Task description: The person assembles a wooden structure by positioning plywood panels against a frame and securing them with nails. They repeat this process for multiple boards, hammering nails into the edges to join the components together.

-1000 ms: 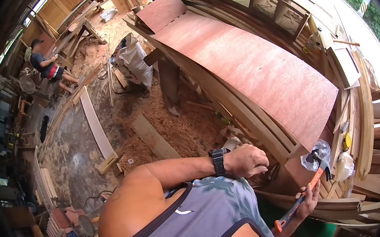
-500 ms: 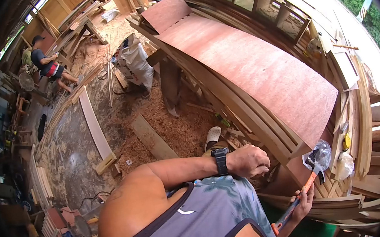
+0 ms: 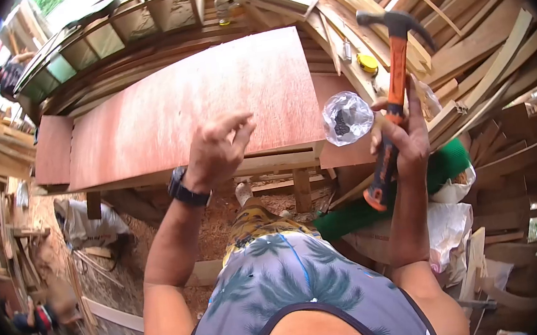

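My right hand [image 3: 407, 136] is raised and shut around the orange handle of a claw hammer [image 3: 394, 82], whose black head points up. The same hand's fingers also pinch a clear plastic bag [image 3: 347, 117] with small dark pieces inside. My left hand [image 3: 217, 150], with a black watch on the wrist, is lifted in front of the reddish plywood sheet [image 3: 164, 110]. Its thumb and fingertips are pinched together, and I cannot tell whether anything small sits between them.
The plywood lies on a wooden frame [image 3: 268, 164] above a sawdust-covered floor. Curved timber strips [image 3: 485, 46] pile up at the right, with a yellow tape measure [image 3: 368, 63] among them. White bags [image 3: 448, 227] lie low right. Other people [image 3: 7, 74] work at the far left.
My view has swung round to face the plywood. Both hands have risen: the left left the plywood's corner, the right lifted the hammer upright with the bag.
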Demonstrator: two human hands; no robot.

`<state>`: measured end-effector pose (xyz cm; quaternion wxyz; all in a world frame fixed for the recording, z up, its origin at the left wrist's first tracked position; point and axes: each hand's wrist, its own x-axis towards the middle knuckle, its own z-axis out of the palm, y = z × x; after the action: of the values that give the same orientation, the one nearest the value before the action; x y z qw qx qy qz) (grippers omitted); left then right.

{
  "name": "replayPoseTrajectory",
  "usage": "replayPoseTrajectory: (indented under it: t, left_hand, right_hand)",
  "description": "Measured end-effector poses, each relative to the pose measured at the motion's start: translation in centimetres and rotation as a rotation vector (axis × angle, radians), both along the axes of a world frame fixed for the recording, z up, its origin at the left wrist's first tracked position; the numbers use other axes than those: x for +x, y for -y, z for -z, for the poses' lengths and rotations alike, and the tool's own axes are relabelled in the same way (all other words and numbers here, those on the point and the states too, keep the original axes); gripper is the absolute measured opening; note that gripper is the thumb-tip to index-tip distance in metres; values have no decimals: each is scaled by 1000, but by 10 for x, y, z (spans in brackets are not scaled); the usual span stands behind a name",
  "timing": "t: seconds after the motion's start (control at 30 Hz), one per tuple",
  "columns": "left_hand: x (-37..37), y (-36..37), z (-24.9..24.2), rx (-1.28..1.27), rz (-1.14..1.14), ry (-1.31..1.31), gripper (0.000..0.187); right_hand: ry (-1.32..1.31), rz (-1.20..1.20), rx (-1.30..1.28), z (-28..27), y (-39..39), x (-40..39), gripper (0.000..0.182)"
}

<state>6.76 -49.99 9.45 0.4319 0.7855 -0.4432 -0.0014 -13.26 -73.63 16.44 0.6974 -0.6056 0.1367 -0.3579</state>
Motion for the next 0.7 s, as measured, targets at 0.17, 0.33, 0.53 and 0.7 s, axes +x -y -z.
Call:
replayPoseTrajectory:
  t: [0.17, 0.33, 0.53, 0.7]
  left_hand:
    - [107, 94, 13, 3, 97, 85, 31]
    - [193, 181, 37, 88, 65, 172, 37]
    - [229, 241, 57, 160, 306, 201, 51]
    - [188, 225, 50, -90, 204, 371, 40]
  right_hand:
    - [-224, 0, -176, 20, 22, 31, 80]
    - [-508, 34, -438, 33, 35, 63, 71]
    - [-657, 145, -729, 35, 46, 86, 71]
    - [-645, 128, -380, 50, 63, 67, 69]
